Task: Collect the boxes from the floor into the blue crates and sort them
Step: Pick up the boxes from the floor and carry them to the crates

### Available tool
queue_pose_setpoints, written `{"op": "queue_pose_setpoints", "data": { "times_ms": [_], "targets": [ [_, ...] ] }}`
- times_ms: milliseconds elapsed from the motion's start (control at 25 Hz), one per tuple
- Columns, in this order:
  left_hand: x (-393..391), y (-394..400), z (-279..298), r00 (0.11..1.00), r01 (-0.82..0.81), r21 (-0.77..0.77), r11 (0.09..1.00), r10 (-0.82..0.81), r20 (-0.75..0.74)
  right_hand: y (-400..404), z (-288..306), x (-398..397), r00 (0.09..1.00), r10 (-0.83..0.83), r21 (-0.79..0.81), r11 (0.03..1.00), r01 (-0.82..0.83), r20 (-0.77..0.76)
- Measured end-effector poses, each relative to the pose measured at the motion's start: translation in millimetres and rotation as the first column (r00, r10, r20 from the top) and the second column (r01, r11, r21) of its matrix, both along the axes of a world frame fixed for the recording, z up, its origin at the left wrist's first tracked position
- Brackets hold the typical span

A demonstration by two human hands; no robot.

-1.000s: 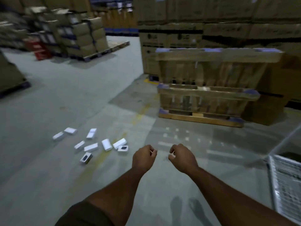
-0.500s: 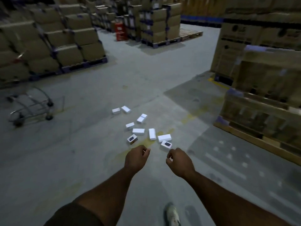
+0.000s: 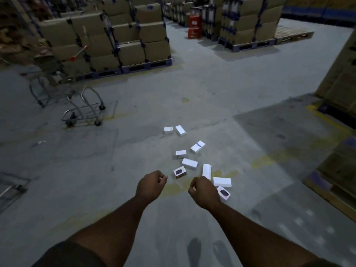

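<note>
Boxes (image 3: 189,163) on the floor (image 3: 96,170) have slid nearer as the view swung left. They fan out from twelve to two o'clock of both curled, empty hands, the right hand (image 3: 204,190) nearest (left hand (image 3: 151,185) beside). One box (image 3: 197,146) reads "mpto".

White boxes (image 3: 189,163) lie scattered on a grey concrete floor (image 3: 134,155) streaked with worn yellow paint; one box (image 3: 197,146) carries blue lettering, two show a dark printed panel (image 3: 224,192). Brown cardboard cartons (image 3: 123,35) with dark blue corner guards sit on blue pallets (image 3: 146,64), beside a red crate stack (image 3: 195,26) and a silver metal trolley (image 3: 82,110)
</note>
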State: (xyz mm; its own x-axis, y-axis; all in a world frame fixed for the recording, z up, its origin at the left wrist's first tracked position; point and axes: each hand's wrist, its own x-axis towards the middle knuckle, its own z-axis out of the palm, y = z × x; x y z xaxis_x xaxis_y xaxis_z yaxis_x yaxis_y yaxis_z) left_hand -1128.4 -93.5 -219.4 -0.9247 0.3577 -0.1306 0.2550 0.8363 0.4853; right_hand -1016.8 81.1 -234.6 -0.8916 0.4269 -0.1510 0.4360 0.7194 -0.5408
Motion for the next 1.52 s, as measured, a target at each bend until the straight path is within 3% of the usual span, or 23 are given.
{"op": "queue_pose_setpoints", "data": {
  "times_ms": [240,480,960,1280,1520],
  "targets": [
    [-89.9,16.5,-36.8,0.997,-0.044,0.032,0.999,0.042,0.067,24.7,-20.9,-95.0,0.998,0.024,0.007,1.0,-0.024,0.053],
    [-235.2,26.4,-65.8,0.993,0.012,0.028,1.0,-0.015,0.117,35.3,-40.6,-232.2,0.993,-0.035,0.008,0.999,0.034,0.108],
    [-524.0,26.3,-42.9,0.988,0.025,0.076,0.997,-0.036,0.15,23.9,-17.5,-522.8,0.995,-0.059,-0.027,0.998,0.062,0.085],
    [-727.7,53.6,-68.3,0.977,0.097,-0.083,0.992,-0.079,0.197,53.0,-69.0,-721.1,0.995,-0.02,-0.152,0.988,0.034,0.096],
    [-867.1,136.9,-75.7,0.908,0.231,-0.158,0.96,-0.154,0.39,120.9,-80.1,-851.8,0.981,-0.042,-0.225,0.971,0.085,0.189]
  ]
}}
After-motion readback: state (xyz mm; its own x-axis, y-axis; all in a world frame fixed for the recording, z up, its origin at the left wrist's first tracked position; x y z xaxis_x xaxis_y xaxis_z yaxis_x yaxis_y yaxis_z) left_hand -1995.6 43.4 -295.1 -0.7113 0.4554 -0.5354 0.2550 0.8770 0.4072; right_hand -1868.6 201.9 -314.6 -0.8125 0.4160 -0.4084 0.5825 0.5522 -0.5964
